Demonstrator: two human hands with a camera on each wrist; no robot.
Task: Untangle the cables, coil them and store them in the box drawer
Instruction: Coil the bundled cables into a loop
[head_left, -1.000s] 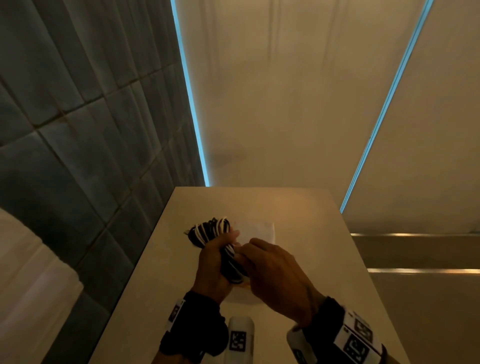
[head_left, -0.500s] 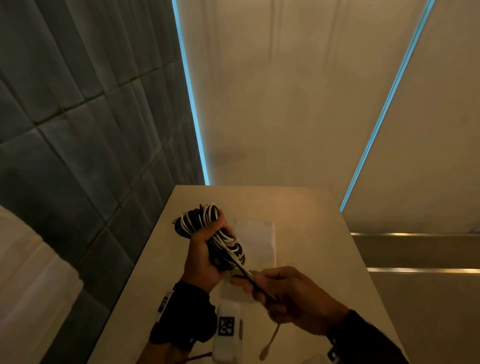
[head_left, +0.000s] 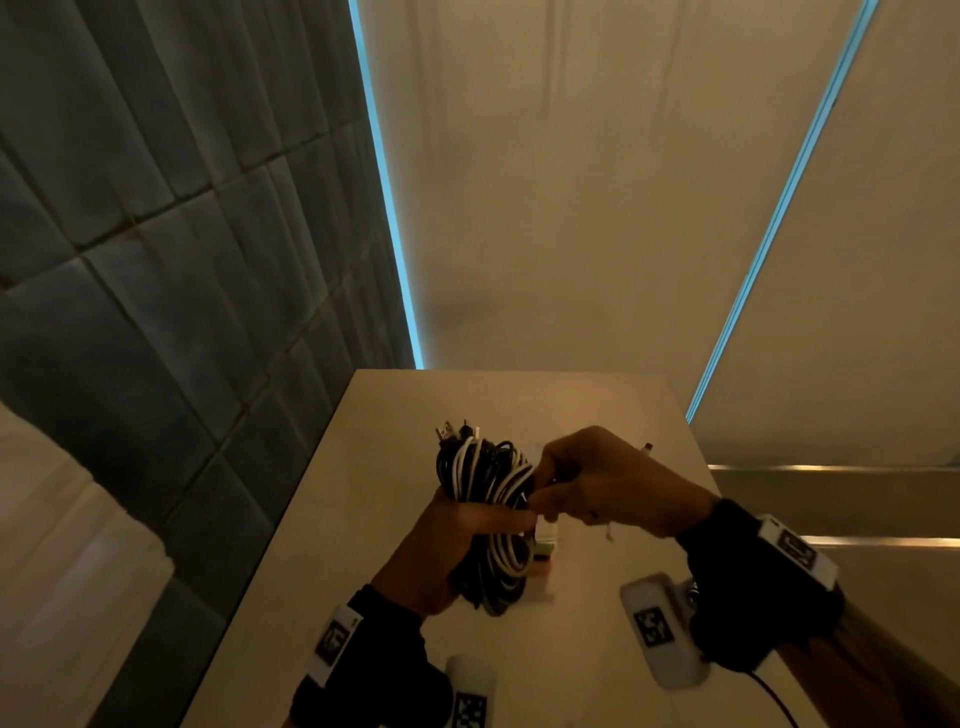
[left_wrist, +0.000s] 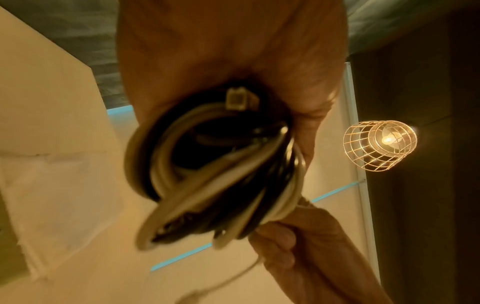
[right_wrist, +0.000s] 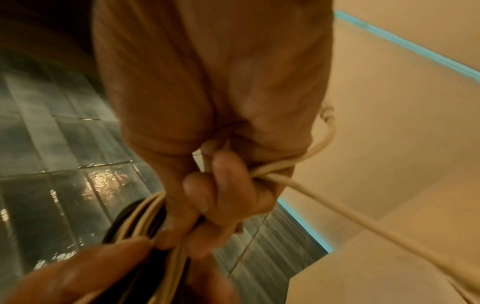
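I found the left hand (head_left: 441, 551) clenched round the waist of the black-and-white cable bundle (head_left: 485, 499), held above the table (head_left: 332, 519). The bundle's long axis ran from 12 to 6 o'clock, plugs at the 12 o'clock end. The right hand (head_left: 597, 483), at 3 o'clock and touching the bundle, pinched the loose white cable end (right_wrist: 324, 201). I judged the right hand nearer for the next wrap across that axis. The drawer was not visible.
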